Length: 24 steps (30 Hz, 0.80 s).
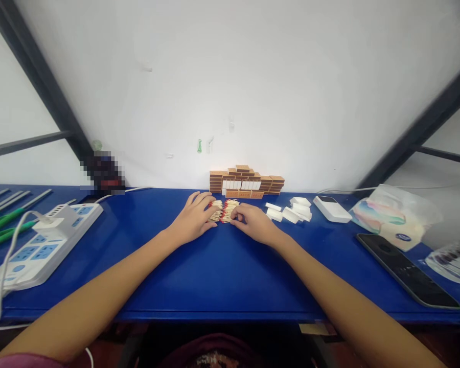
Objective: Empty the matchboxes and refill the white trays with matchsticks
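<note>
Matches (229, 210) on worktop (218, 278), matchbox stack (272, 182) behind; our L hand (191, 219) alongside, fingers spread; R hand (256, 222) curled, grip we can't tell.

White power strip (48, 251) left — dark phone (408, 271) near patterned packet (394, 217), right.

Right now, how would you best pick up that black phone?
The black phone is probably best gripped mid-length by both long edges, coming from above and its left: it lies flat, and a packet and a clear plastic item sit beyond its right edge.
</note>
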Each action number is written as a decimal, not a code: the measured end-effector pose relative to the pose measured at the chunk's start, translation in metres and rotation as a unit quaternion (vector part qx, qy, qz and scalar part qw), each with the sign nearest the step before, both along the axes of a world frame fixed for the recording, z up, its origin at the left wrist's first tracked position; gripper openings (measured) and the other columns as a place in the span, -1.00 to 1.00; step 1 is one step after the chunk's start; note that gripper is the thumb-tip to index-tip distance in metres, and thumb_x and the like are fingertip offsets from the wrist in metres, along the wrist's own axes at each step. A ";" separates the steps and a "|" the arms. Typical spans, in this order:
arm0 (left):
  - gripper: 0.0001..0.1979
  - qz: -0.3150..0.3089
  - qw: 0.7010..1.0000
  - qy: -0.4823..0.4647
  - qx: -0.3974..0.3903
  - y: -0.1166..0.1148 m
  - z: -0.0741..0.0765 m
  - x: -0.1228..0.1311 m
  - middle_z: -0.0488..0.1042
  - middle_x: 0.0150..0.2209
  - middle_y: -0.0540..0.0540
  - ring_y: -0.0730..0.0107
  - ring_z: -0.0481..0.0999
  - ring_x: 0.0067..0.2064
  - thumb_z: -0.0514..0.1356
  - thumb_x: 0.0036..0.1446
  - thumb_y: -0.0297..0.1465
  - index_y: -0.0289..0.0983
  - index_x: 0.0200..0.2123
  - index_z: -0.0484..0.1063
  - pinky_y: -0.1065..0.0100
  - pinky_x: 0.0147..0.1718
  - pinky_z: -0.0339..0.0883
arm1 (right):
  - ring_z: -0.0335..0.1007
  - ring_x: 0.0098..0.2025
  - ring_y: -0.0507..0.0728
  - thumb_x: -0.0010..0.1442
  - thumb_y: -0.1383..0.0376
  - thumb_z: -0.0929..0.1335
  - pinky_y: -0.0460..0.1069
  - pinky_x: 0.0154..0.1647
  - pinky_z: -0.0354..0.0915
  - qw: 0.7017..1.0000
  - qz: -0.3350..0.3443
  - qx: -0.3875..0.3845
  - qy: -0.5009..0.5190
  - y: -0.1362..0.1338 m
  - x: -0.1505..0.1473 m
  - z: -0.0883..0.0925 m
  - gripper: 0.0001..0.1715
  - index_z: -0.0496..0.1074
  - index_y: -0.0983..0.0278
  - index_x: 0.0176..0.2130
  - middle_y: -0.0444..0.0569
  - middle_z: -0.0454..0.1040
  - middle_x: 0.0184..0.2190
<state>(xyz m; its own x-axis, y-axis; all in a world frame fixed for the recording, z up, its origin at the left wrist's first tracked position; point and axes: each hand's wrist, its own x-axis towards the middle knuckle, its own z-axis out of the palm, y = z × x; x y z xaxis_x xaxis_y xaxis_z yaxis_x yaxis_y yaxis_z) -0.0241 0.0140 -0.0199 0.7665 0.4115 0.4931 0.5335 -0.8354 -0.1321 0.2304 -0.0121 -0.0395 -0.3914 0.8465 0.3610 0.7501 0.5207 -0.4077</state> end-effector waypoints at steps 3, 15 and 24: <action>-0.63 -0.012 1.000 -0.016 -0.010 0.000 0.000 0.000 0.41 0.16 -0.30 -0.09 0.29 0.28 0.29 0.25 -0.31 -0.24 0.10 0.43 -0.17 0.26 0.13 | 0.29 -0.36 0.03 0.25 0.41 0.43 -0.07 -0.30 0.12 1.000 0.002 -0.007 0.003 0.000 0.000 0.002 -0.92 0.50 0.26 -0.31 -0.12 0.41 -0.35; -0.63 0.004 0.969 0.118 -0.217 -0.033 0.007 0.015 0.47 -0.48 -0.03 0.33 0.41 -0.46 0.11 0.38 -0.21 -0.23 -0.48 0.33 0.32 -0.46 0.03 | 0.20 -0.52 0.00 0.19 0.34 0.44 -0.07 -0.45 0.03 0.994 0.053 -0.090 -0.034 -0.027 -0.016 0.021 -0.82 0.38 0.24 -0.43 -0.23 0.34 -0.59; -0.62 0.020 0.962 0.093 -0.257 -0.032 0.005 0.014 0.42 -0.52 0.02 0.37 0.35 -0.49 0.14 0.35 -0.16 -0.22 -0.48 0.26 0.33 -0.47 0.01 | 0.25 -0.51 0.00 0.21 0.34 0.44 -0.07 -0.46 0.06 0.992 0.045 -0.113 -0.035 -0.027 -0.017 0.021 -0.79 0.36 0.23 -0.43 -0.21 0.40 -0.55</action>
